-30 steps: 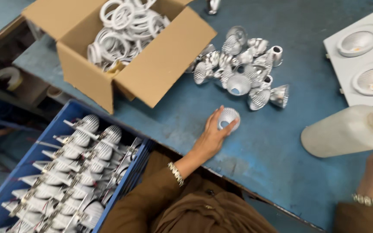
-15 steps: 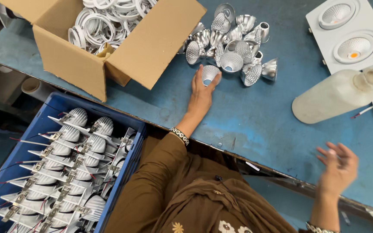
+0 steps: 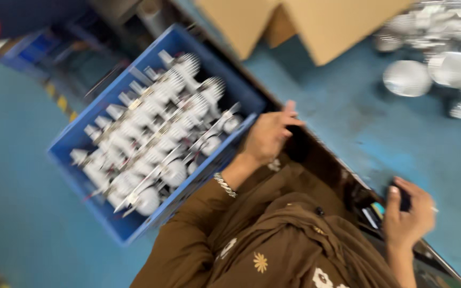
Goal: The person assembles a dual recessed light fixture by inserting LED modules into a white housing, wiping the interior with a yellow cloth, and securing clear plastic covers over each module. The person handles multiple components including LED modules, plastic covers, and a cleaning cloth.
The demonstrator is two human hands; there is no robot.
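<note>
Frame center: our left hand [image 3: 267, 137], fingers loosely together, beside the blue crate [image 3: 81, 141]; lower right, right hand [image 3: 409, 213] pinches maybe a dark object.

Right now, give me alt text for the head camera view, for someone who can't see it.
A blurred downward view shows the left hand at the corner of a blue crate packed with silver finned lamp housings, beside a blue workbench. The right hand grips a small dark object at the bench edge; a cardboard box and loose silver parts lie beyond.
</note>
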